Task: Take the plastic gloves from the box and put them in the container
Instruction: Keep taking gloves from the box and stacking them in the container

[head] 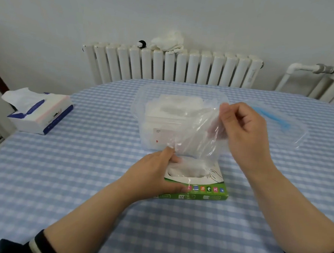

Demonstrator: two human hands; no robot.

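Pinching glove [196,132] with right hand [243,127]; left hand [155,175] steadying box [203,190]

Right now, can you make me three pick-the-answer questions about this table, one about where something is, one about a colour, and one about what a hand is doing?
1. Where is the tissue pack?
A. far left on the table
B. inside the tub
C. on the radiator

2. What colour are the sides of the glove box?
A. red
B. green
C. black

3. What is the right hand doing?
A. lying flat on the table
B. pinching a clear plastic glove
C. holding the lid

Answers:
1 A, it sits far left on the checked cloth.
2 B, its sides are green.
3 B, its fingers pinch the glove, lifted in front of the clear tub.
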